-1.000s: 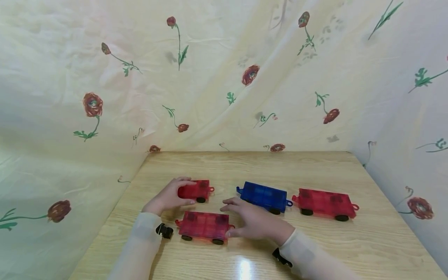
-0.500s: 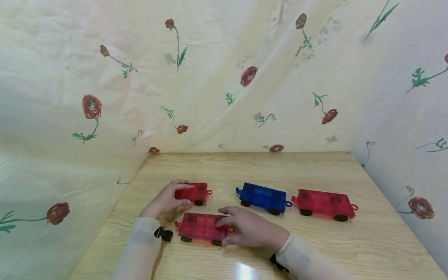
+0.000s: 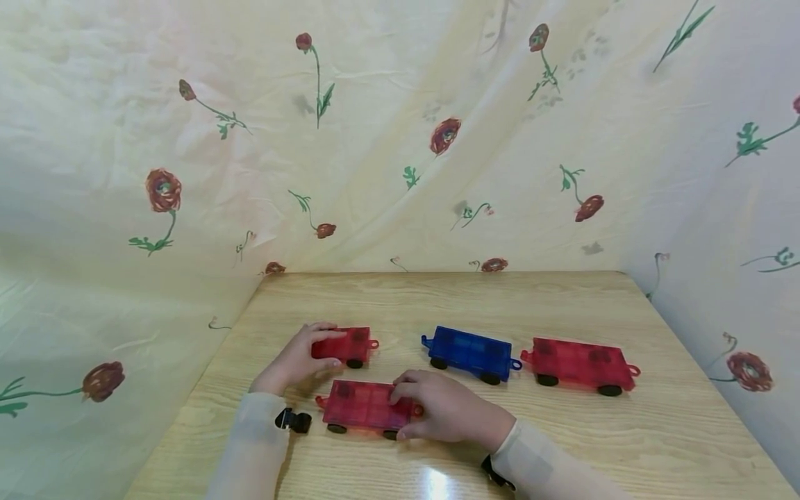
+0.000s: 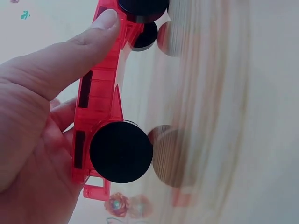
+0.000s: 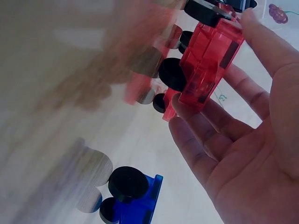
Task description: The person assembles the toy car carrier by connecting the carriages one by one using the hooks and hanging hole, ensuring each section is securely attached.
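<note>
Red see-through toy train cars with black wheels, a hook at one end and a ring at the other, stand on the table. My left hand (image 3: 294, 357) holds the back-left red car (image 3: 359, 344) by its left part, thumb along its near side in the left wrist view. My right hand (image 3: 453, 410) grips the right end of the front red car (image 3: 364, 406), covering part of that end. In the right wrist view the thumb lies on one side of this car (image 5: 210, 58), with fingers on the other side. The two held cars are apart.
Right of the left hand's car stands a blue toy train car (image 3: 471, 353). Its ring end meets the hook of another red car (image 3: 581, 364); whether they are coupled I cannot tell. Flowered cloth (image 3: 375, 139) hangs behind and beside the wooden table (image 3: 450, 295).
My right hand has moved left onto the front red car and taken hold of its right end. That car has since shifted slightly right. The left hand keeps its hold with little movement.
</note>
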